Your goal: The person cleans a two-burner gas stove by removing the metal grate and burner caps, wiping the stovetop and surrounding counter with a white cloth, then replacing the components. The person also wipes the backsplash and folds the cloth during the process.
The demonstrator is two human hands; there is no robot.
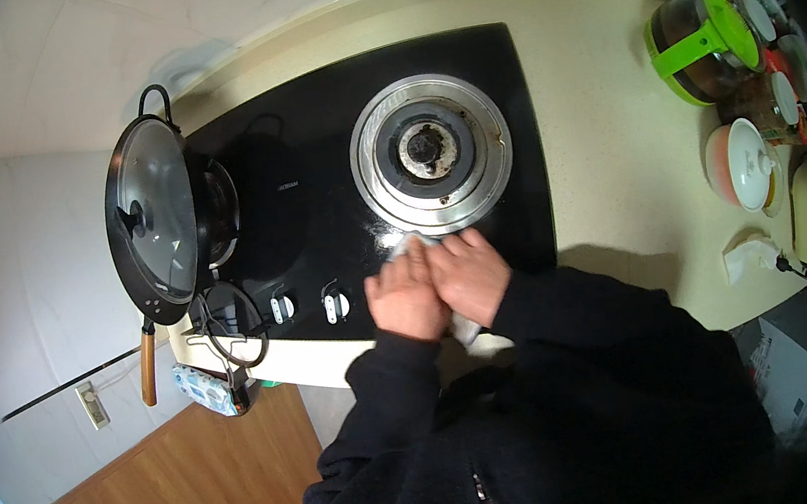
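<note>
Both my hands lie close together, palms down, on the near part of a black glass gas cooktop point(310, 226). A white cloth point(466, 329) shows beneath and between them, with an edge at my fingertips. My left hand point(406, 293) rests on the cloth, its fingers pointing away from me. Against its side, my right hand point(470, 274) also presses on the cloth, partly overlapping it. Just beyond my fingertips is the round steel ring of the right gas burner point(431, 154), its pan support off. Two control knobs point(335, 307) stand to the left of my hands.
A lidded wok point(155, 214) covers the left burner, and a wire pan support point(235, 325) leans near the front left corner. On the pale counter at right stand a green-handled glass jug point(700, 49), jars, a white bowl point(740, 165) and a crumpled tissue point(748, 256).
</note>
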